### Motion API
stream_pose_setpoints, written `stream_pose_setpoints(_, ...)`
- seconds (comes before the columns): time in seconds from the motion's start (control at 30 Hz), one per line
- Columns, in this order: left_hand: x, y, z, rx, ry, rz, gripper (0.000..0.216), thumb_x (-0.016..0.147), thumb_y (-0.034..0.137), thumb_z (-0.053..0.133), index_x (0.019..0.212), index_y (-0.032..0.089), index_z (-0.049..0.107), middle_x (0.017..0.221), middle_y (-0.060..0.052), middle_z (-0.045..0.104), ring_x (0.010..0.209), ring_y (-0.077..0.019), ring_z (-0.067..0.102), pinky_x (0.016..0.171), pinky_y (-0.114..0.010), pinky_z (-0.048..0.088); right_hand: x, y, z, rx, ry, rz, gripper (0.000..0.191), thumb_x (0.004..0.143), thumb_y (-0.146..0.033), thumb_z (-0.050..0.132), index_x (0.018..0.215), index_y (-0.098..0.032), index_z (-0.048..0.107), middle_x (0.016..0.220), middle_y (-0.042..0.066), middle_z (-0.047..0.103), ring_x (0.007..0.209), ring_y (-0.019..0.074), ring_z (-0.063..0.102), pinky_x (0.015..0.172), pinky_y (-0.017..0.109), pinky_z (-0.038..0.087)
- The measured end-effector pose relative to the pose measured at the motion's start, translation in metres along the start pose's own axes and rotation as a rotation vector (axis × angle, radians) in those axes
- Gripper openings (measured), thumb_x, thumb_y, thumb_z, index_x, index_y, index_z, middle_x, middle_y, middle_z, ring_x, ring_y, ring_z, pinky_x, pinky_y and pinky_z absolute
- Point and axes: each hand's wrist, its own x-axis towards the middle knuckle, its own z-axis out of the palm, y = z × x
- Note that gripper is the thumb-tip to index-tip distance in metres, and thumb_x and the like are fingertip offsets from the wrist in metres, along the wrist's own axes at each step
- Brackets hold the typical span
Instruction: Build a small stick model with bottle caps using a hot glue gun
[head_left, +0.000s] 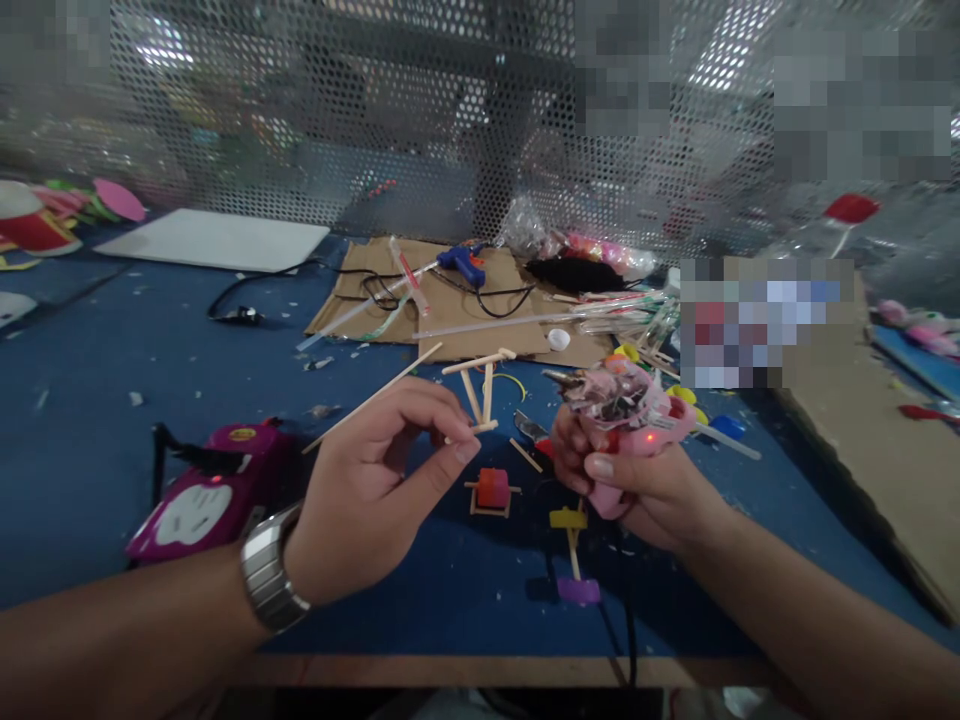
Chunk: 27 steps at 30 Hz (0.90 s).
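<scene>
Four pale wooden sticks or so make up the frame [488, 395], in view over the middle of the bench [450, 610]: two uprights draw together from a longer far crosspiece to a shorter near one. The left hand [375, 490] pinches the near crosspiece between thumb and forefinger, the gap narrow, the other fingers curled. To the right, the pink glue gun [628, 408] has a crusted, patchy front and a glowing red light; its nozzle points left, toward the frame but apart from it. The right hand [652, 490] holds it, fingers wrapped round the handle. Between the hands lies a red-orange block [493, 487] with thin sticks around it. Nearer and to the right, a stick joins a yellow wheel [568, 519] and a purple wheel [578, 590].
</scene>
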Motion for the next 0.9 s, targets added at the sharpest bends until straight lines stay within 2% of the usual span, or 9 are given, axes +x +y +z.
stream_pose_setpoints(0.1, 0.0, -0.001, -0.001, -0.014, -0.001, -0.002, 0.019, 0.098, 0.004, 0.075, 0.1, 0.023, 0.073, 0.101, -0.001, 0.072, 0.096, -0.0118, 0.07, 0.088, -0.022, 0.061, 0.004, -0.004, -0.004, 0.007, 0.034, -0.053, 0.043, 0.071, -0.036, 0.104, 0.077, -0.02, 0.064, 0.088, 0.0, 0.063, 0.07, 0.0122, 0.054, 0.056, 0.022, 0.045)
stream_pose_setpoints(0.2, 0.0, -0.001, -0.001, -0.018, 0.0, 0.002, 0.019, 0.098, 0.004, 0.075, 0.1, 0.023, 0.073, 0.101, -0.001, 0.072, 0.097, -0.0113, 0.071, 0.089, -0.021, 0.061, 0.009, -0.006, -0.01, 0.013, 0.007, -0.066, 0.042, 0.073, -0.035, 0.103, 0.078, -0.021, 0.063, 0.083, -0.001, 0.061, 0.071, 0.0133, 0.054, 0.057, 0.022, 0.046)
stream_pose_setpoints(0.33, 0.0, -0.002, -0.001, -0.032, -0.001, 0.0, 0.019, 0.098, 0.003, 0.075, 0.1, 0.023, 0.073, 0.102, 0.0, 0.071, 0.097, -0.0095, 0.071, 0.09, -0.018, 0.061, 0.011, -0.003, -0.012, 0.037, -0.058, -0.049, 0.041, 0.077, -0.041, 0.1, 0.08, -0.022, 0.064, 0.081, 0.0, 0.058, 0.07, 0.014, 0.051, 0.057, 0.023, 0.047)
stream_pose_setpoints(0.43, 0.001, -0.002, 0.0, -0.035, 0.001, -0.001, 0.019, 0.098, 0.004, 0.075, 0.101, 0.023, 0.073, 0.102, 0.0, 0.071, 0.097, -0.009, 0.071, 0.091, -0.018, 0.06, 0.009, -0.003, -0.01, 0.051, -0.128, -0.104, 0.039, 0.081, -0.047, 0.094, 0.08, -0.021, 0.065, 0.079, 0.001, 0.058, 0.071, 0.0152, 0.051, 0.058, 0.025, 0.048)
stream_pose_setpoints(0.53, 0.0, -0.003, 0.001, -0.038, 0.001, -0.006, 0.018, 0.098, 0.005, 0.076, 0.1, 0.023, 0.073, 0.102, 0.0, 0.072, 0.098, -0.0092, 0.071, 0.091, -0.018, 0.061, 0.007, -0.002, -0.008, 0.062, -0.195, -0.146, 0.035, 0.083, -0.045, 0.093, 0.081, -0.021, 0.068, 0.081, 0.002, 0.059, 0.072, 0.0157, 0.051, 0.057, 0.026, 0.045)
stream_pose_setpoints(0.63, -0.001, -0.003, 0.001, -0.048, 0.019, -0.048, 0.018, 0.097, 0.007, 0.077, 0.102, 0.023, 0.072, 0.102, 0.0, 0.073, 0.096, -0.0089, 0.072, 0.087, -0.017, 0.061, 0.008, 0.0, -0.009, 0.04, -0.23, -0.106, 0.035, 0.081, -0.042, 0.096, 0.081, -0.02, 0.067, 0.085, 0.002, 0.06, 0.072, 0.0151, 0.051, 0.057, 0.026, 0.041)
stream_pose_setpoints(0.77, -0.001, -0.004, 0.002, -0.044, 0.068, -0.135, 0.02, 0.094, 0.011, 0.081, 0.105, 0.023, 0.069, 0.103, 0.001, 0.074, 0.091, -0.0086, 0.074, 0.081, -0.015, 0.062, 0.011, 0.008, -0.013, -0.005, -0.219, -0.091, 0.045, 0.079, -0.042, 0.099, 0.075, -0.021, 0.059, 0.076, -0.001, 0.056, 0.067, 0.0131, 0.047, 0.058, 0.027, 0.036)
stream_pose_setpoints(0.9, 0.001, -0.002, 0.003, -0.083, 0.099, -0.158, 0.026, 0.093, 0.009, 0.082, 0.107, 0.023, 0.066, 0.1, 0.002, 0.074, 0.086, -0.0087, 0.075, 0.073, -0.015, 0.061, 0.012, 0.013, -0.016, -0.017, -0.188, -0.075, 0.049, 0.078, -0.038, 0.1, 0.073, -0.021, 0.055, 0.071, -0.004, 0.053, 0.064, 0.0118, 0.044, 0.057, 0.026, 0.034)
